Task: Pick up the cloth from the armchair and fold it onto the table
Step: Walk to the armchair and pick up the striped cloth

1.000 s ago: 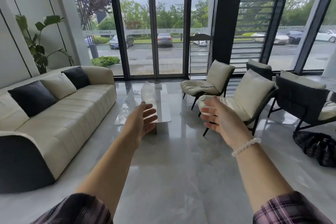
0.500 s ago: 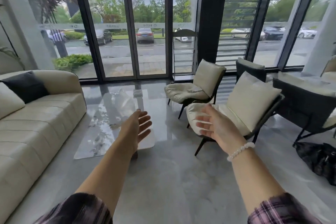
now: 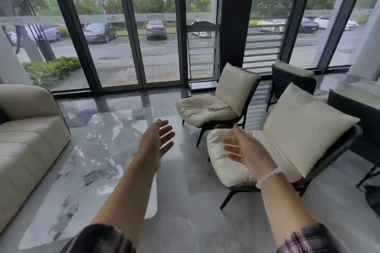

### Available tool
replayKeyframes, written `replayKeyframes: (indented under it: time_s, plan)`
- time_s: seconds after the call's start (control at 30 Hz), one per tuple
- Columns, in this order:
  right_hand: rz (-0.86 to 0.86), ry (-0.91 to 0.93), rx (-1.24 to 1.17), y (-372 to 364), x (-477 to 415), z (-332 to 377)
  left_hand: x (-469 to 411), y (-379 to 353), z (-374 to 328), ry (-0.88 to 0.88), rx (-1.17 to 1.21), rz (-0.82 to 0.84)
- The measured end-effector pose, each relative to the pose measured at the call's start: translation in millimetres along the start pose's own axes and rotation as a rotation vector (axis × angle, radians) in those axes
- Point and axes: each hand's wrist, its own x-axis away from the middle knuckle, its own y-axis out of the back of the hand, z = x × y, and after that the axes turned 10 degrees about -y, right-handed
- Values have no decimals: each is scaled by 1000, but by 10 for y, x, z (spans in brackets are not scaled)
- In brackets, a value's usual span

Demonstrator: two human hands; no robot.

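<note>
The cream leather sofa (image 3: 26, 146) is cut off at the left edge; the small pale folded cloth (image 3: 218, 105) is too distant to identify

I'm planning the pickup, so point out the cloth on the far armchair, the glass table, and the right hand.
cloth (image 3: 218, 105): head view, middle of the small pale folded piece on the far armchair's seat.
glass table (image 3: 98, 150): head view, bare reflective top.
right hand (image 3: 249, 153): head view, middle of the open palm.
</note>
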Motion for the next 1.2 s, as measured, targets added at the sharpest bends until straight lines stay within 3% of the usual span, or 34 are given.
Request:
replayKeyframes:
  time_s: [0.17, 0.33, 0.53, 0.73, 0.9, 1.2]
  plan:
    - [54, 87, -3, -164, -1261, 916, -1228, -462, -76, -82, -51, -8]
    - [166, 53, 49, -354, -2404, 1176, -2288, -614, 45, -26, -13, -89]
    - [100, -41, 73, -608, -4091, 1268, -3931, -934, 399, 46, 36, -90]
    - [62, -5, 17, -979, -5695, 1899, -5830, -1412, 471, 113, 59, -24]
    - [32, 15, -19, -1184, -6666, 2362, -6964, -1782, 433, 132, 15, 17]
    - [-13, -110, -128, -1454, -8807, 2608, -8974, -2226, 904, 208, -5, 25]
